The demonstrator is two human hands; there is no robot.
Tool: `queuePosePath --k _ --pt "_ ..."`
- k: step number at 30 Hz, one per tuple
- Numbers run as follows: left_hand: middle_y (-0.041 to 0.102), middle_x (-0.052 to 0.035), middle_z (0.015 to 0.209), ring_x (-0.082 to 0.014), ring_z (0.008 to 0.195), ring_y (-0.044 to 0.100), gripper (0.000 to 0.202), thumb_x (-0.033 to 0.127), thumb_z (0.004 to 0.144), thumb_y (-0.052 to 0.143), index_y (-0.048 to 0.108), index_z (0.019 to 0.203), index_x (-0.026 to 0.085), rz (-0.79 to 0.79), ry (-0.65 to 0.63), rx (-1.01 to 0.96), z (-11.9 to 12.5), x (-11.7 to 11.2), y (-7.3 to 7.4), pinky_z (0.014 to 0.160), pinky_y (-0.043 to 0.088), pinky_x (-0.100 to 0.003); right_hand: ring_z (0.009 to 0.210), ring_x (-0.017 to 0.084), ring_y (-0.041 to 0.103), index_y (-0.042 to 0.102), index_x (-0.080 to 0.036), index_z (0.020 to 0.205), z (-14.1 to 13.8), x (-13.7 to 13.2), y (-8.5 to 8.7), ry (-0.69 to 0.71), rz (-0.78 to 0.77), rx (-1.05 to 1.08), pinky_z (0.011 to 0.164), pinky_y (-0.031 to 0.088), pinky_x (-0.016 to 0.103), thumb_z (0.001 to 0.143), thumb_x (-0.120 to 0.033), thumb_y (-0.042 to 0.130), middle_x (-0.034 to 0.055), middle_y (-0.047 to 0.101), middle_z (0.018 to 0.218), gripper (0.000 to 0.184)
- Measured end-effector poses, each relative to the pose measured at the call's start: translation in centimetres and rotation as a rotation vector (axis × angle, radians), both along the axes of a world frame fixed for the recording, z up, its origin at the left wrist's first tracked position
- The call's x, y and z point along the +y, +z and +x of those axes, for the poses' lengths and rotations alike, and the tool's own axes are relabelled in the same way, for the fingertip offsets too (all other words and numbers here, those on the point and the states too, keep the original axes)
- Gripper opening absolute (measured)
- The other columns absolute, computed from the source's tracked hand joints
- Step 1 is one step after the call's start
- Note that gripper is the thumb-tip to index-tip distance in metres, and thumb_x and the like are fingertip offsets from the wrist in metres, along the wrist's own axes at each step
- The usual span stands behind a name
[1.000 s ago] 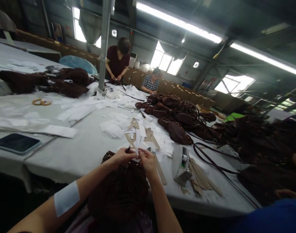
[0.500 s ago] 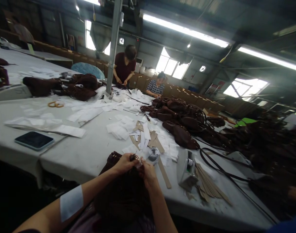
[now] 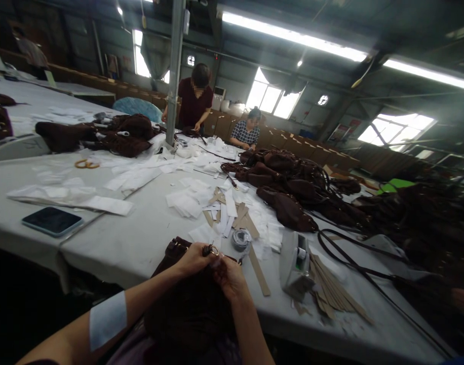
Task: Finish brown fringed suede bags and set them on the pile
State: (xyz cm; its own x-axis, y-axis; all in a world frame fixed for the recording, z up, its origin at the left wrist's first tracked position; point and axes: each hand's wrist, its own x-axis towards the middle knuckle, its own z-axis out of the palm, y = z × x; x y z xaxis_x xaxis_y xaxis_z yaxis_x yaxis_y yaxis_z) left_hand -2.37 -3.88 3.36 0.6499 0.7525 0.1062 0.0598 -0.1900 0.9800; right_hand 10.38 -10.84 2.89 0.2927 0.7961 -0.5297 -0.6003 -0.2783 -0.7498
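A dark brown suede bag (image 3: 190, 309) lies in my lap against the near edge of the grey table (image 3: 133, 238). My left hand (image 3: 194, 257) is closed on the bag's top edge, where a small metal ring clasp (image 3: 209, 250) sticks up at its fingertips. My right hand (image 3: 229, 276) is curled closed right beside it, fingers pinching at the same spot on the bag. A white patch (image 3: 107, 319) is stuck on my left forearm.
A roll of tape (image 3: 241, 239), card strips (image 3: 259, 271), white paper pieces (image 3: 186, 203) and a white tape dispenser (image 3: 293, 261) lie ahead. A tablet (image 3: 51, 221) rests at left. Piles of brown bags (image 3: 288, 187) and black straps (image 3: 353, 263) fill the right. Two people (image 3: 194, 101) work at the far end.
Both hands have dropped from the table edge down onto the bag's top edge and now hold a metal ring clasp. The view has shifted slightly right.
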Motion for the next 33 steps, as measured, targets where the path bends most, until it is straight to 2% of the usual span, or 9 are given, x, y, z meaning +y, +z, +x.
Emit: queuePosePath --k 5,9,12,14,17,19,25,29,33 --pt "0.043 0.0037 0.057 -0.0096 0.056 0.038 0.031 0.041 0.075 0.061 0.053 0.061 0.014 -0.032 -0.071 0.031 -0.3 0.6 0.7 0.052 0.030 -0.021 0.053 0.013 0.063 0.064 -0.015 0.073 0.5 0.0 -0.8 -0.088 0.099 0.043 0.047 0.049 0.021 0.066 -0.024 0.075 0.0009 0.068 0.061 0.016" --pt "0.050 0.0021 0.063 -0.0104 0.056 0.040 0.037 0.051 0.074 0.062 0.060 0.077 0.014 -0.179 -0.093 0.045 -1.2 0.9 2.6 0.051 0.032 -0.021 0.065 0.015 0.067 0.064 -0.019 0.077 1.6 -0.3 -0.8 -0.165 0.167 0.078 0.056 0.055 0.024 0.068 -0.026 0.076 0.0001 0.071 0.069 0.016" --pt "0.046 0.0024 0.059 -0.0098 0.052 0.036 0.049 0.062 0.081 0.047 0.060 0.076 0.014 -0.293 -0.054 -0.008 -1.5 0.8 3.9 0.047 0.029 -0.021 0.069 0.016 0.069 0.064 -0.020 0.079 2.0 -0.4 -0.6 -0.191 0.194 0.112 0.059 0.057 0.026 0.070 -0.027 0.075 0.0000 0.072 0.073 0.016" --pt "0.048 0.0020 0.062 -0.0097 0.054 0.038 0.045 0.060 0.079 0.053 0.060 0.077 0.015 -0.285 -0.049 -0.050 -1.4 0.6 4.3 0.049 0.030 -0.020 0.070 0.016 0.069 0.064 -0.021 0.079 1.9 -0.3 -0.4 -0.203 0.200 0.146 0.061 0.058 0.027 0.072 -0.026 0.074 0.0001 0.072 0.074 0.014" --pt "0.052 0.0020 0.064 -0.0082 0.052 0.041 0.040 0.055 0.078 0.059 0.058 0.076 0.015 -0.259 -0.089 -0.057 -1.3 0.2 4.1 0.048 0.031 -0.019 0.071 0.014 0.069 0.065 -0.021 0.078 1.6 -0.1 0.2 -0.212 0.195 0.208 0.064 0.058 0.026 0.077 -0.025 0.069 0.0006 0.073 0.077 0.006" --pt "0.051 0.0033 0.061 -0.0064 0.045 0.039 0.040 0.056 0.078 0.058 0.055 0.076 0.016 -0.317 -0.086 -0.060 -1.3 -0.1 3.8 0.044 0.028 -0.019 0.072 0.014 0.069 0.065 -0.020 0.077 1.4 -0.1 0.5 -0.212 0.191 0.241 0.065 0.058 0.026 0.079 -0.025 0.067 0.0011 0.074 0.080 0.005" --pt "0.045 0.0081 0.055 -0.0045 0.044 0.035 0.045 0.042 0.061 0.079 0.059 0.090 0.014 -0.471 0.170 -0.175 -1.2 -0.6 2.8 0.042 0.025 -0.018 0.068 0.011 0.068 0.067 -0.021 0.084 0.6 -0.3 0.9 -0.200 0.177 0.283 0.060 0.055 0.022 0.076 -0.026 0.071 -0.0016 0.073 0.079 0.010" --pt "0.057 0.0022 0.062 -0.0079 0.050 0.046 0.046 0.038 0.057 0.081 0.064 0.091 0.011 -0.509 0.203 -0.112 -0.7 -0.9 2.4 0.044 0.031 -0.019 0.062 0.011 0.065 0.066 -0.021 0.081 -0.1 -0.2 0.9 -0.182 0.175 0.242 0.053 0.052 0.022 0.075 -0.029 0.072 -0.0012 0.072 0.074 0.011" --pt "0.052 0.0041 0.052 -0.0057 0.043 0.039 0.037 0.041 0.063 0.077 0.064 0.080 0.012 -0.523 0.204 -0.126 -0.5 -1.3 2.4 0.041 0.026 -0.018 0.055 0.011 0.061 0.065 -0.021 0.078 -0.6 0.1 0.9 -0.179 0.165 0.213 0.050 0.050 0.021 0.073 -0.028 0.073 -0.0025 0.069 0.067 0.012"
